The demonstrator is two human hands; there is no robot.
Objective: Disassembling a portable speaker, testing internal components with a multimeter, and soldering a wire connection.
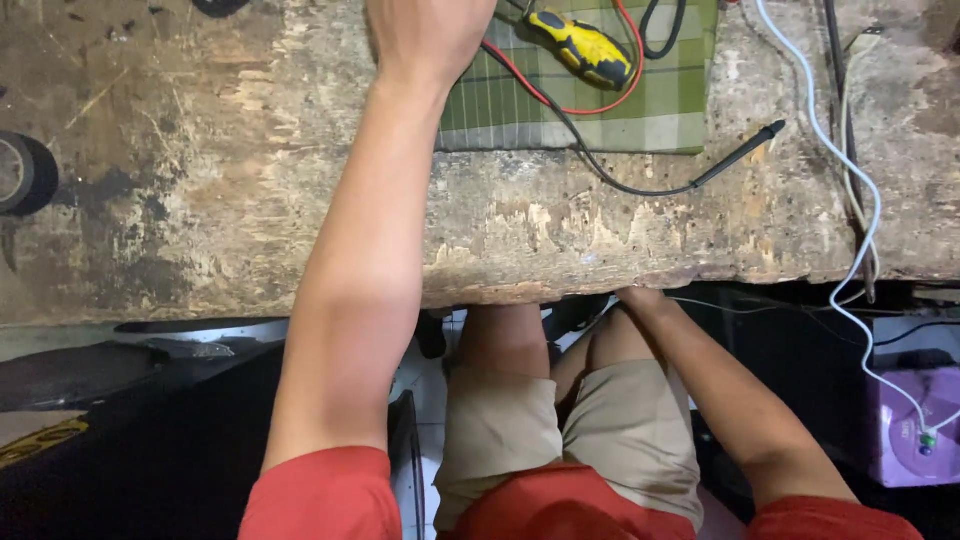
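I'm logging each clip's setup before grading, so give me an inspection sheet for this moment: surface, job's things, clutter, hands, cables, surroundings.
Surface: worn wooden bench, scarred and stained; a green checked cloth lies at its far edge.
Job's things: yellow and black tool on the cloth, just right of the left hand; black probe lying on the wood beside the cloth.
Clutter: roll of black tape at the bench's left edge.
Hands: left hand stretched over the cloth, fingers cut off by the frame; right hand at the bench's front edge, fingers hidden beneath it.
Cables: red lead and black lead cross the cloth; white cable runs off the right side.
Surroundings: purple box below right; dark items below left.
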